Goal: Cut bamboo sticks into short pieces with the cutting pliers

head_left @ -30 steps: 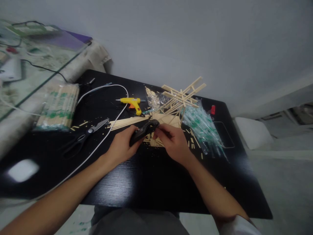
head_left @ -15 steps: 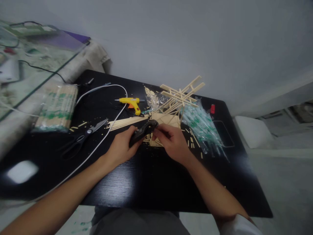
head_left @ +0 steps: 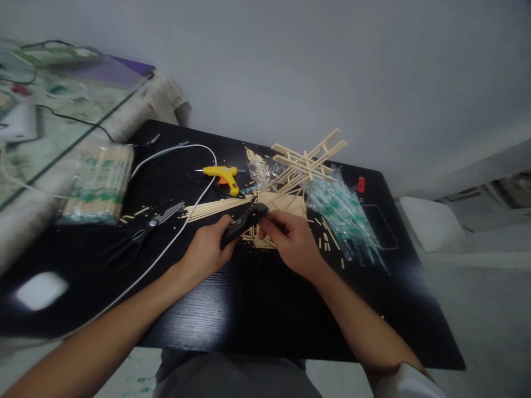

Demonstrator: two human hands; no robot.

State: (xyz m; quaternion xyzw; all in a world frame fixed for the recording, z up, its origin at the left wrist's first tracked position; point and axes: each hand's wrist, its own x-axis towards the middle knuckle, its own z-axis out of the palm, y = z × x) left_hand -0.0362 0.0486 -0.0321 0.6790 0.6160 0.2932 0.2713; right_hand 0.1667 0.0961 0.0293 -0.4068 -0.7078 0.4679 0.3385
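Grey wall (head_left: 332, 66) rises behind the black table (head_left: 257, 309) I sit at, with a glass-topped surface (head_left: 62, 110) to my left. On the table, from big to small: a stick frame (head_left: 309, 160), wrapped chopsticks (head_left: 99, 182), clear sleeves (head_left: 340, 215), scissors (head_left: 139, 235), a white cable (head_left: 174, 237), a yellow glue gun (head_left: 224, 174). My left hand (head_left: 207, 251) grips a dark cutter (head_left: 244, 221) mid-table; my right hand (head_left: 292, 243) pinches at its tip, though what it holds I cannot tell.
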